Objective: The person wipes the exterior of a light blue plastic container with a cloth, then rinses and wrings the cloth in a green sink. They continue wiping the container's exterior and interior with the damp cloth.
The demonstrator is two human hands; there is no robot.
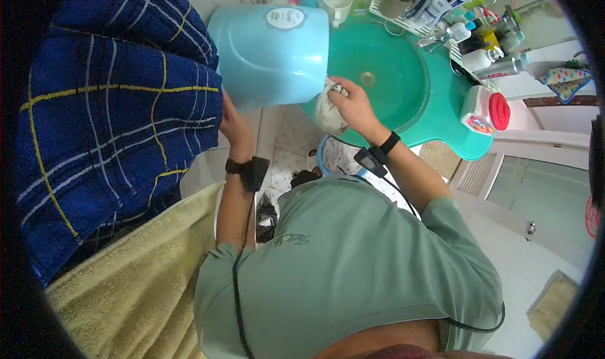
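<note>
A glossy light blue plastic container (269,56) with a round printed sticker is held sideways at the left edge of the green washbasin (427,118). My left hand (232,125) grips its near left end, with most of its fingers hidden behind a hanging blue plaid cloth (127,104). In my right hand (352,101) is a bunched off-white cloth (328,113). The fingers press this cloth close to the container's right end, over the basin's near rim. Whether the cloth touches the container is hard to tell.
A chrome faucet (432,40) stands behind the basin, among toothpaste tubes, cups and several bottles. A white tub with a red lid (487,111) sits on the counter's right. Below is a blue-rimmed basin holding cloth (338,156). A yellow towel (137,274) hangs at lower left.
</note>
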